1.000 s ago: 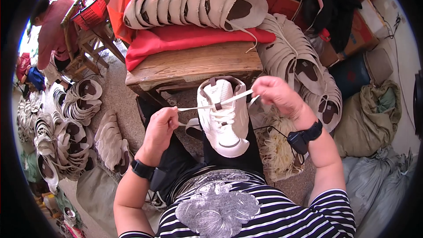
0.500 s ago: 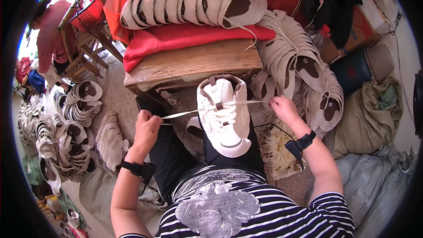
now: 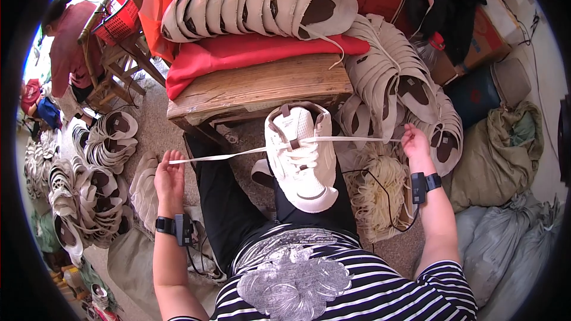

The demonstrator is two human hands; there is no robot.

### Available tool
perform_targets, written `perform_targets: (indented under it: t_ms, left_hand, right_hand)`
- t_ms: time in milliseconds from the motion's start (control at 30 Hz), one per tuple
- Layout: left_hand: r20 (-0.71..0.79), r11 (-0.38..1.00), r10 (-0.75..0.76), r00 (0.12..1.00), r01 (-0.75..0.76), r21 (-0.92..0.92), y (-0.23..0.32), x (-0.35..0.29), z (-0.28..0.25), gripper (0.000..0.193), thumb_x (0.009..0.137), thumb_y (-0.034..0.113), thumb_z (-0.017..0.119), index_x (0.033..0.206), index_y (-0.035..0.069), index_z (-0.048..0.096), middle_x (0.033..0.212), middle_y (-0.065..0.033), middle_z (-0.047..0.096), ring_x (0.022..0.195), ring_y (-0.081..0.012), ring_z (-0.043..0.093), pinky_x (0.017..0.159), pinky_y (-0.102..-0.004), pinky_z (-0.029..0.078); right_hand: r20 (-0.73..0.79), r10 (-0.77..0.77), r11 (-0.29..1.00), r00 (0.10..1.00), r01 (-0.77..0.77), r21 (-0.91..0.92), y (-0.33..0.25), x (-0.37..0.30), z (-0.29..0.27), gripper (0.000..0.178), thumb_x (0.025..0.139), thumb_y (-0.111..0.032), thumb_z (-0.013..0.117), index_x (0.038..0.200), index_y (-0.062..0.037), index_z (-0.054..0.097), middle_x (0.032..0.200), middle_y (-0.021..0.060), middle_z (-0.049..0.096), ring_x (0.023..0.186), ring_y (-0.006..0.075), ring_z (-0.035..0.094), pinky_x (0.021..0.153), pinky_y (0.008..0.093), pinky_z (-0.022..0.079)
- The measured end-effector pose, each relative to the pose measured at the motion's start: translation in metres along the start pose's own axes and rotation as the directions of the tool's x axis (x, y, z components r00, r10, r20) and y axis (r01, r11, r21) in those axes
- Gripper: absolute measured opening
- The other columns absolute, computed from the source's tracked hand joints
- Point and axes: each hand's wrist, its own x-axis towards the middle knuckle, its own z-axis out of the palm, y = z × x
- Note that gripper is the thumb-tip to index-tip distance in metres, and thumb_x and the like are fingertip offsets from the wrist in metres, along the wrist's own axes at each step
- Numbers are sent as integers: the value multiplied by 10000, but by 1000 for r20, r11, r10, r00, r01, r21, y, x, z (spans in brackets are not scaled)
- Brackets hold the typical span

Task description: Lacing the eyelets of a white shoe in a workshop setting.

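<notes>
A cream-white shoe upper (image 3: 301,169) with brown lining rests on my lap, its toe toward me. White lace crosses its front, and both ends stretch out sideways. My left hand (image 3: 170,179) pinches the end of the left lace (image 3: 223,157) between thumb and fingers. Out to the right, my right hand (image 3: 415,141) grips the end of the right lace (image 3: 351,138). Both laces look taut and nearly level. Each wrist wears a black strap with a small box.
Ahead stands a wooden bench (image 3: 262,80) bearing red cloth (image 3: 262,50) and a row of nested shoe uppers (image 3: 250,6). More stacks (image 3: 392,62) lie at right, beside a box of loose laces (image 3: 376,193). Further uppers (image 3: 98,193) cover the left floor. A person (image 3: 71,44) sits far left.
Both hands have moved farther apart, the left outward to the left and the right outward to the right, drawing longer lengths of lace out from the shoe upper. The shoe upper has stayed in place.
</notes>
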Motion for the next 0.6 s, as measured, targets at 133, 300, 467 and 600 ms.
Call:
perform_targets:
  t_ms: [133, 300, 467, 600]
  left_hand:
    - [239, 857, 180, 954, -271, 438, -9, -28, 25, 335, 991, 128, 454, 1295, 0, 511, 915, -18, 595, 673, -72, 511, 606, -191, 442]
    - [616, 612, 171, 769, -573, 545, -63, -93, 101, 436, 1017, 103, 466, 1435, 73, 344, 934, -43, 665, 553, -37, 467, 532, -167, 416]
    - [640, 818, -82, 764, -316, 481, -91, -112, 138, 220, 1018, 119, 484, 1181, 5, 578, 1016, -77, 682, 888, -117, 653, 760, -241, 497]
    - [646, 799, -162, 746, -286, 530, -99, -122, 150, 193, 1025, 160, 482, 1093, 15, 589, 868, -40, 669, 629, -41, 519, 581, -182, 413]
  right_hand:
    - [398, 89, 787, 913, 180, -590, 8, -74, 53, 457, 900, -93, 552, 1328, -1, 418, 891, 93, 655, 476, 31, 372, 384, 189, 253]
    - [649, 183, 662, 739, 395, -637, 59, -173, 123, 303, 924, -106, 538, 1204, -14, 468, 820, 73, 659, 522, 50, 467, 476, 194, 374]
    - [818, 145, 415, 557, 716, -561, 94, -183, 129, 162, 935, -184, 598, 920, -24, 612, 764, 39, 651, 685, 97, 611, 616, 262, 477]
    - [829, 116, 204, 548, 803, -559, 85, -185, 136, 184, 907, -218, 639, 911, -34, 639, 778, 49, 674, 706, 109, 623, 639, 289, 489]
